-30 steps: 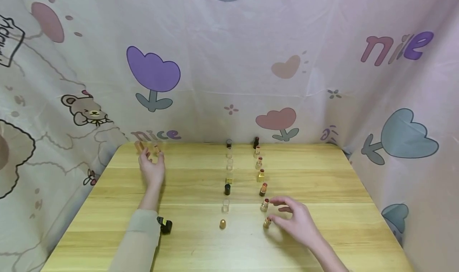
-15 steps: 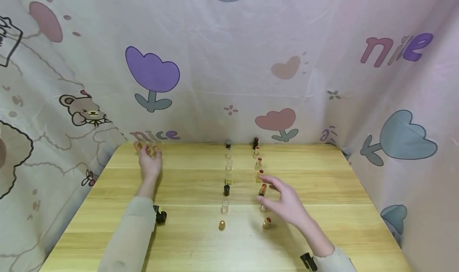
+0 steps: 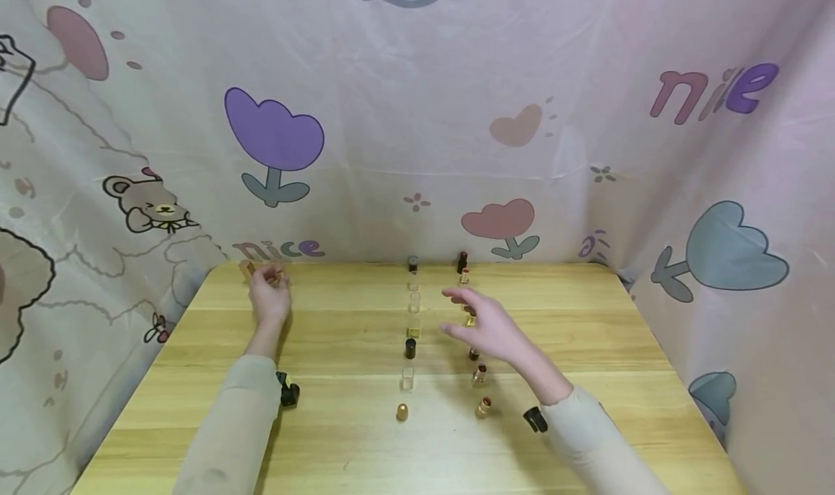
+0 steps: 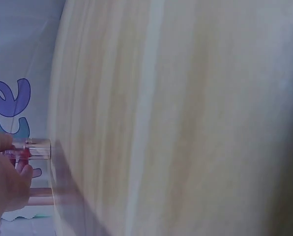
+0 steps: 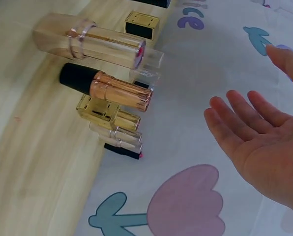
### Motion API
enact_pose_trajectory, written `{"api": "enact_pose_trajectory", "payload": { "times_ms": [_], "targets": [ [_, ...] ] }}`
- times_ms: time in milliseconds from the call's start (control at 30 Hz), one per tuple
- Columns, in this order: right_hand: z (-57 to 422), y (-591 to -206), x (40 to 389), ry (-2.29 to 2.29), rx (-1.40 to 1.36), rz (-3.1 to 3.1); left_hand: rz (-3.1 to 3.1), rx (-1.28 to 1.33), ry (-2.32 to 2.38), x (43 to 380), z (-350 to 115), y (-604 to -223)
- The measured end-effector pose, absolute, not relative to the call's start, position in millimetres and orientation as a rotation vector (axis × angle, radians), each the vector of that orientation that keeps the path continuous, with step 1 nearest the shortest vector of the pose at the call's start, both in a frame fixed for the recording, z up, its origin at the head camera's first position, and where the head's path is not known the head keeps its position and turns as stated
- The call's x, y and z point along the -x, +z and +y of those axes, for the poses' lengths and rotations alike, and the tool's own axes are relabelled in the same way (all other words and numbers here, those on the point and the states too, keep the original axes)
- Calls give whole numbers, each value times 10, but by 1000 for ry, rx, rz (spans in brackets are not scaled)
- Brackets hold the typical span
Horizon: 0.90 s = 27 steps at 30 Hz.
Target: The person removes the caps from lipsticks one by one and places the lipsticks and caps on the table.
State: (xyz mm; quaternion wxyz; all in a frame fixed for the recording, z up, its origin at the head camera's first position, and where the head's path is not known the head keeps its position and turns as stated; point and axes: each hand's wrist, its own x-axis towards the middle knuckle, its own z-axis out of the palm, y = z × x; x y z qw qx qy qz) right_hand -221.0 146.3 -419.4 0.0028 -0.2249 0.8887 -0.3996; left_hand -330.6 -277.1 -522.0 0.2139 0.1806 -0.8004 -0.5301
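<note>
At the table's back left corner, my left hand (image 3: 270,301) pinches the upper part of a lipstick with a clear top (image 4: 38,149), which stands upright on the table. Just left of that hand is a rose-gold tube (image 3: 246,269). My right hand (image 3: 491,327) hangs above the right-hand row of uncapped lipsticks, fingers spread and holding nothing. It partly hides that row. Visible there are a gold lipstick (image 3: 483,407) in front, a silvery one (image 3: 480,373) behind it and a black one (image 3: 462,261) at the back. The right wrist view shows a black and copper lipstick (image 5: 104,87) in this row.
Left of the lipsticks runs a parallel row of caps: a gold rounded cap (image 3: 402,412), a clear cap (image 3: 407,379), a black cap (image 3: 410,348) and several more behind. A printed curtain (image 3: 391,118) hangs along the table's (image 3: 339,444) back and sides.
My right hand has moved away from the front lipsticks, up and left over the row. My left hand's fingers have closed in around the lipstick at the back left.
</note>
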Motion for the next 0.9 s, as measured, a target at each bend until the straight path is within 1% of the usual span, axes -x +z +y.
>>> {"api": "enact_pose_trajectory", "payload": {
  "times_ms": [200,400,633,900],
  "targets": [
    [1282,-4172,2404,-1193,731,2807,-2225,-501,-1499,3273,-2781,-5185],
    [1107,-4121,2523,-1129,725,2824,-2195,-484,-1547,3212,-2753,-5172],
    [904,-4044,2629,-1116,735,2818,-2113,-435,-1635,3107,-2616,-5131],
    [693,-4048,2781,-1070,803,2818,-2057,-451,-1713,2979,-2436,-5065]
  ]
}}
